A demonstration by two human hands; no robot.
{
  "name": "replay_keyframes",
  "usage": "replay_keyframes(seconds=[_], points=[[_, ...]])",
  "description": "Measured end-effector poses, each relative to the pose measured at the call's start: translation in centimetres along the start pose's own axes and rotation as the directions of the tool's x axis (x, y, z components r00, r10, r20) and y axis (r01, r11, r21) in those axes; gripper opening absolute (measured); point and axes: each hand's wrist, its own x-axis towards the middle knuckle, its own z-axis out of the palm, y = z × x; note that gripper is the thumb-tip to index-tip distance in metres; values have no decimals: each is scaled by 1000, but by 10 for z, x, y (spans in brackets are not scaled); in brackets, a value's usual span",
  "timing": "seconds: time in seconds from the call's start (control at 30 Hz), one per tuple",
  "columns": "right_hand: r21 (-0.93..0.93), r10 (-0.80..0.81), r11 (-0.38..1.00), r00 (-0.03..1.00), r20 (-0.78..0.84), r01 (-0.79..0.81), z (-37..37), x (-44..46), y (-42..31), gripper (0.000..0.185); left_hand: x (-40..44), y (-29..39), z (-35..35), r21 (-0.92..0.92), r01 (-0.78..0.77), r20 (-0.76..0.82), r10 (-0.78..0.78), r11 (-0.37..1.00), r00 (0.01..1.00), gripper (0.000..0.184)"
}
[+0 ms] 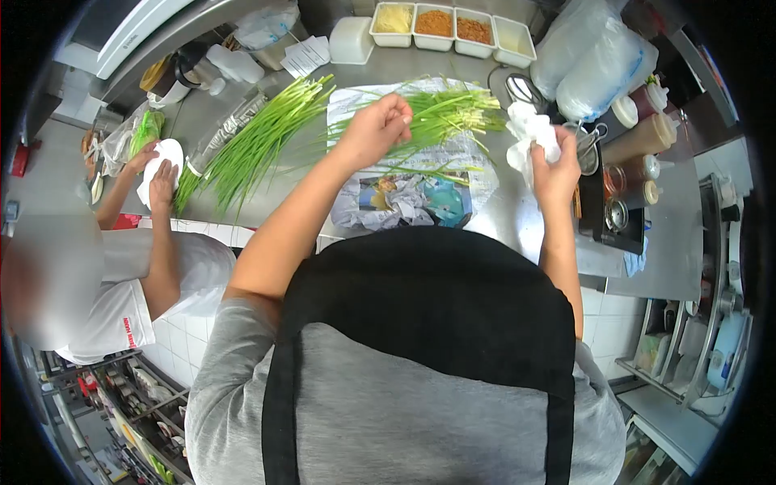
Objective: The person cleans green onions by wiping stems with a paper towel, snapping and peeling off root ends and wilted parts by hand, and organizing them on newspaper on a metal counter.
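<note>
My left hand [377,132] hovers over the middle of a spread of green chives [453,113], its fingers curled together; whether anything thin is between them is hidden. Those chives lie on sheets of newspaper [477,174], their pale ends pointing right. In my right hand [556,174] is a crumpled white paper towel [529,133], held up at the right edge of the newspaper. A second bunch of chives [263,149] lies slantwise on the steel counter to the left. Crumpled printed paper [396,202] sits at the newspaper's near side, close to my apron.
At left a co-worker's hands [162,182] hold a white, plate-like thing. White tubs [434,29] of shredded and crumbled food line the back. Plastic bags [590,65], sauce bottles [647,137] and a black tray [618,218] stand at right. Rolled newspaper [230,129] lies beside the left bunch.
</note>
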Motion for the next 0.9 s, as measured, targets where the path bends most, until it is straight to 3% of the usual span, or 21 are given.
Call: replay_keyframes(seconds=[0.03,0.07,0.13,0.17,0.23,0.27,0.33,0.5,0.6,0.67,0.7,0.83,0.9], points=[[29,120,992,991,52,-121,-5,0,-3,37,3,-2,4,96,-32,2,32,995,999,8],[34,198,979,978,63,-200,-9,0,-11,38,4,-7,11,301,-159,-31,176,940,984,10],[60,303,950,950,80,-308,-16,-1,-13,38,5,-10,23,667,-343,-8,467,661,884,16],[118,286,949,956,61,-291,-16,-4,-4,36,1,-12,30,583,-317,56,353,748,934,19],[239,252,939,968,16,-248,-15,-9,11,33,-8,-13,43,593,-312,207,234,742,950,18],[215,321,921,945,56,-326,-19,-12,17,31,-11,-18,48,599,-311,280,171,738,945,17],[157,455,868,881,129,-471,-31,-14,10,27,-16,-29,55,597,-330,252,220,731,942,15],[193,493,842,864,105,-504,-36,-24,22,23,-13,-30,44,485,-210,152,155,849,976,10],[287,484,819,867,119,-497,-29,-28,29,23,-13,-15,27,245,36,81,-58,969,995,11],[363,468,791,869,159,-493,-18,-32,37,24,-10,-9,19,178,76,97,-94,981,991,12],[296,524,768,823,221,-568,-17,-31,31,24,-8,-7,17,162,87,93,-103,983,990,12],[280,500,796,843,197,-537,-3,-35,32,26,-3,-13,15,106,73,90,-83,992,993,10],[30,482,867,852,204,-497,-9,-33,21,29,-1,-15,14,37,93,81,-95,995,992,11]])
